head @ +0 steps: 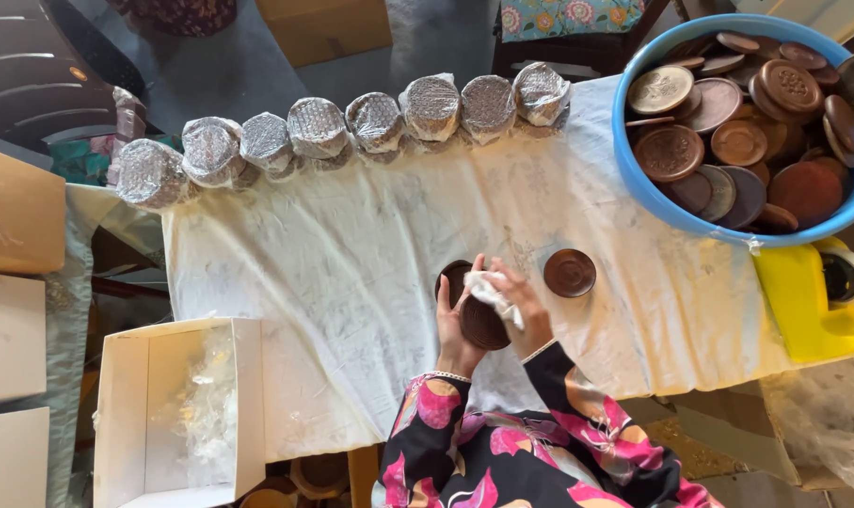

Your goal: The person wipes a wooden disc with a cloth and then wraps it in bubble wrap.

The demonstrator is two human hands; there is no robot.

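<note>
My left hand (452, 329) holds a dark brown round wooden disc (483, 325) upright over the white cloth-covered table (351, 263). My right hand (526, 310) presses a crumpled white cloth (491, 290) against the disc's face. A second dark disc (451, 276) lies on the table just behind it. Another brown round disc (570, 273) rests flat on the cloth to the right of my hands.
A blue basin (653, 193) at the back right holds several brown discs. A row of several plastic-wrapped round stacks (319, 127) lines the far edge. A yellow tape dispenser (808, 296) sits at the right. An open white box (177, 414) stands at the lower left.
</note>
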